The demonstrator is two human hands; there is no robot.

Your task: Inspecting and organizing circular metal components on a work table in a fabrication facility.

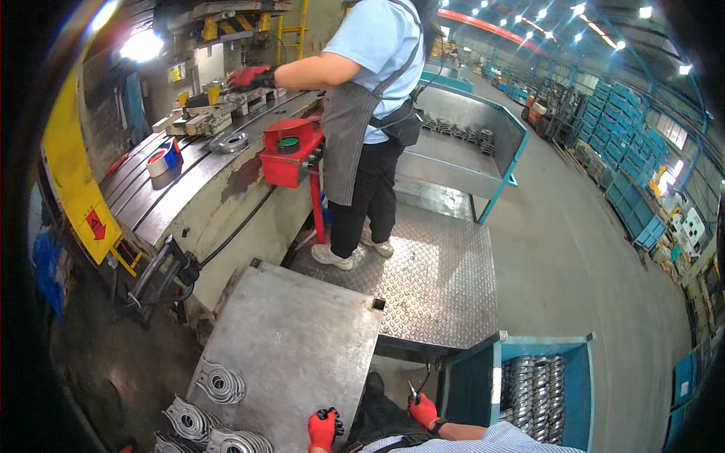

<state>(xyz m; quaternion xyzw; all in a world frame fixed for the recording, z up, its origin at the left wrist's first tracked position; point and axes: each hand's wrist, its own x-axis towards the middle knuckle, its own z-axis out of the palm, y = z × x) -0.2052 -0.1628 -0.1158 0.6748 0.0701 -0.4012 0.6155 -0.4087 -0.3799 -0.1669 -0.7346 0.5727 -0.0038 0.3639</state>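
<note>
Factory hall with concrete floor, diamond-plate platform [438,264], scuffed steel table [294,355] bearing stamped metal parts [219,383] near its lower left corner. Both hands in red gloves, well apart at lower edge: left hand [322,429] at table's near edge, fingers curled, grip unclear; right hand [423,410] closed on small dark tool [412,391], shape hard to make out. Blue bin [529,385] of ribbed metal parts just right. Co-worker's red-gloved hand [249,76] at press
</note>
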